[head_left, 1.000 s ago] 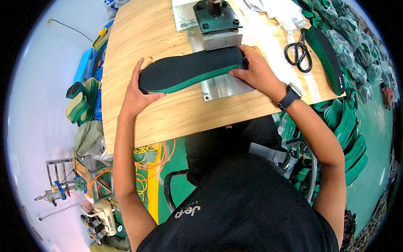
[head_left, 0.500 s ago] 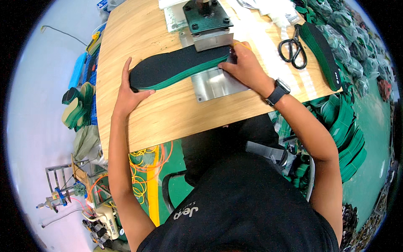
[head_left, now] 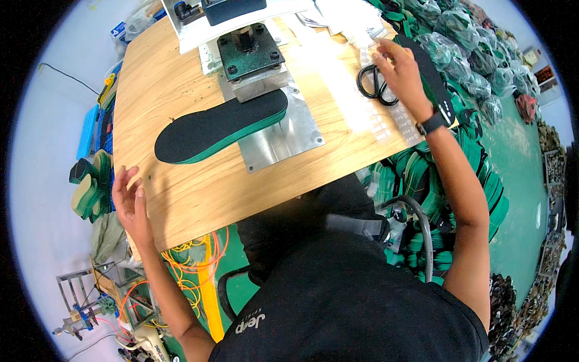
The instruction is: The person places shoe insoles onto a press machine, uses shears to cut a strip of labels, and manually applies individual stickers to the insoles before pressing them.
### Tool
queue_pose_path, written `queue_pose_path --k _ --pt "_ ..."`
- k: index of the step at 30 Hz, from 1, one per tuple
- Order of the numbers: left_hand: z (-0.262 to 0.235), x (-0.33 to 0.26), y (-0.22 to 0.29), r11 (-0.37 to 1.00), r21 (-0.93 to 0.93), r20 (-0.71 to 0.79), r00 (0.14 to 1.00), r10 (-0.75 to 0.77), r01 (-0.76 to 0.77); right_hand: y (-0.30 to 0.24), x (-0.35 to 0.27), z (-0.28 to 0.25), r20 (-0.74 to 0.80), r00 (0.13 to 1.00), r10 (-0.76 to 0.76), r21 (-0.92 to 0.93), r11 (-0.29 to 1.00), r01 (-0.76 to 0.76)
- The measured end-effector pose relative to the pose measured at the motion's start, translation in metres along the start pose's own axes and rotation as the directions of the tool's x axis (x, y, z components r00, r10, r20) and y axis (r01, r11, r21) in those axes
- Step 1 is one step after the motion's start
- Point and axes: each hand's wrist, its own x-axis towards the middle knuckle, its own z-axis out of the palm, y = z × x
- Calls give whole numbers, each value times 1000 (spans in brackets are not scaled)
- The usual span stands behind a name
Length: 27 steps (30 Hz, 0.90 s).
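Note:
A stack of black-topped green insoles (head_left: 211,127) lies across the wooden table, one end on a metal plate (head_left: 283,148) beneath the block of a press (head_left: 256,63). My left hand (head_left: 132,205) is off the stack at the table's left edge, fingers loosely bent and apart, holding nothing. My right hand (head_left: 403,75) hovers by black-handled scissors (head_left: 369,84), its fingers apart and no object visible in them. Beneath and beside it runs a clear strip with small white labels (head_left: 380,123). Another insole stack (head_left: 443,90) lies at the right edge, partly hidden by the right hand and wrist.
White papers and plastic (head_left: 356,21) sit at the table's back. Bundles of green insoles (head_left: 416,175) are piled below the right edge. Bagged goods (head_left: 461,36) stand farther right. Yellow and orange hoses (head_left: 193,265) coil on the floor at left.
Both hands have let go of the insole stack. The left drew back toward the table's left edge; the right moved right to the scissors. The whole view has shifted.

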Motion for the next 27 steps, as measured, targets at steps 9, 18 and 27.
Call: queue_pose_path --k 9,18,27 --pt "201 4 118 956 -229 365 894 259 -183 13 -5 -5 147 932 332 -308 911 -275" --pt "409 111 106 999 -47 230 973 34 -24 -16 -26 -18 239 920 311 -357 909 -214" --pt "460 162 90 968 -139 404 904 -136 208 2 -23 -14 232 925 301 -167 949 -267"
